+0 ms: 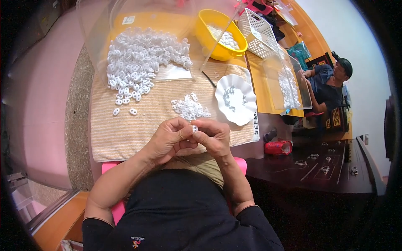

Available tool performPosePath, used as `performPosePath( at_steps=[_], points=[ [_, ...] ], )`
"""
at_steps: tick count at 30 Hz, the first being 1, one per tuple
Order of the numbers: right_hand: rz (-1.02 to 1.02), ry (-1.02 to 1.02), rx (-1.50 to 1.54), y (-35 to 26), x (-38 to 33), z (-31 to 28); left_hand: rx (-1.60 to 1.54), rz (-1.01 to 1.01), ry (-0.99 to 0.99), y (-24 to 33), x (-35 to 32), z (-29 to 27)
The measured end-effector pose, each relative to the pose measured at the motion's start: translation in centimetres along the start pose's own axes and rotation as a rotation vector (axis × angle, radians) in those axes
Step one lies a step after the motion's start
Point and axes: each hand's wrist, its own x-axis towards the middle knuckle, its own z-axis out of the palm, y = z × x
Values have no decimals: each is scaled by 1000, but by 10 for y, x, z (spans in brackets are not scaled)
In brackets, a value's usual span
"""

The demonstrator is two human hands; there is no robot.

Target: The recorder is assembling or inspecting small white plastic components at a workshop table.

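Over the towel, both hands' fingers close-pinched round a white piece

Bright indoor light, fisheye-bent edges, black corners, dim lower right

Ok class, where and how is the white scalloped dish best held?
Probably by the near rim of the dish, the right hand, once free, coming from the near side: thumb inside, fingers beneath. The wavy rim appears to flare outward, giving an edge to pinch, and the pile of white pieces lies to the left. Keep it level, since small grey bits lie inside.
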Motion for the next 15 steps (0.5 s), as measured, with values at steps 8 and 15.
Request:
performPosePath(
  at_steps=[8, 15],
  points=[
    [59, -38, 8, -11, 7, 2, 3, 60, -26, 1, 0, -1],
    [-17, 292, -200, -25, 21, -22, 48, 10, 87, 7, 3, 2]
  ],
)
